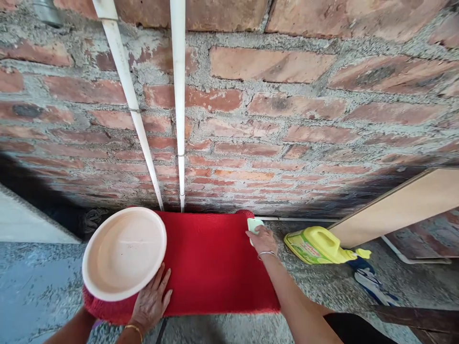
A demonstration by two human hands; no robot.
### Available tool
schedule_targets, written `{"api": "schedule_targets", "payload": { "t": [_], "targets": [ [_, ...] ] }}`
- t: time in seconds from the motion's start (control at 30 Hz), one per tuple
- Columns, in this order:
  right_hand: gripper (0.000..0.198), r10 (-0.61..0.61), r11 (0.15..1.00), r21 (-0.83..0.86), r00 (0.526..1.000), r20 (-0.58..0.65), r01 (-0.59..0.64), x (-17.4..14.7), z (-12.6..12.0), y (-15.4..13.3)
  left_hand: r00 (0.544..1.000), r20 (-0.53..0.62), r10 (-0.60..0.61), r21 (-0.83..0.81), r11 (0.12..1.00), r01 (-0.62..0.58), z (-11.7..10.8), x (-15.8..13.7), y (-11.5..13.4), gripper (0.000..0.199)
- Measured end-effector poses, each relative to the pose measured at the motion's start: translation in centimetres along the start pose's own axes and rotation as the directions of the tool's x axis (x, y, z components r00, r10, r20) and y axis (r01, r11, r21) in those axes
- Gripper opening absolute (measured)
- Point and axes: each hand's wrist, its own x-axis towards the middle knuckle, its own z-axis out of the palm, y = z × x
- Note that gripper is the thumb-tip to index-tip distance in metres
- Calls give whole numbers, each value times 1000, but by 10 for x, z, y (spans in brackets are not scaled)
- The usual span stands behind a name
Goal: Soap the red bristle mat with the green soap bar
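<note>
Left hand [150, 303] flat on red mat [211, 267], fingers spread, touching lower rim of pale plate [124, 253], right hand [263, 239] at mat's far corner, fingers closed over light green sponge [254, 224], yellow bottle [317, 246] lying nearby.

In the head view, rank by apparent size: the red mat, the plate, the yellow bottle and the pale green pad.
1. red mat
2. plate
3. yellow bottle
4. pale green pad, partly covered by the right hand
</note>
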Motion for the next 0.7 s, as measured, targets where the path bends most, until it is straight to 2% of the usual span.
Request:
{"api": "schedule_targets", "payload": {
  "t": [0.07, 0.17, 0.3, 0.4, 0.47, 0.53, 0.6, 0.7],
  "targets": [
    [34, -62, 998, 9, 997, 35, 62, -10, 11, -33, 1000, 1, -10, -3, 1000, 10, 0, 0, 1, 57],
    [32, -279, 960, 45, 953, 118, 275, -41, 43, -107, 1000, 1, -5, 5, 1000, 5, -1, 1, 2, 58],
    [32, -579, 811, 64, 782, 230, 582, -85, 86, -198, 1000, -5, -11, 17, 1000, 11, -1, 1, 2, 58],
    [31, -668, 727, 54, 688, 283, 684, -99, 104, -232, 1000, 14, -19, -4, 1000, 19, 0, 0, 1, 59],
    [33, -683, 707, 49, 663, 307, 705, -96, 106, -236, 999, 32, -23, -22, 999, 24, 0, 0, 1, 59],
    [35, -671, 714, 32, 670, 318, 699, -83, 101, -226, 999, 43, -30, -34, 999, 32, 0, 0, 1, 60],
    [36, -637, 741, -7, 707, 306, 671, -64, 90, -203, 999, 37, -27, -37, 999, 28, -1, 0, 1, 61],
    [35, -518, 832, -66, 814, 263, 551, -27, 61, -150, 1000, 13, -17, -31, 999, 17, -1, 1, 0, 64]
  ]
}}
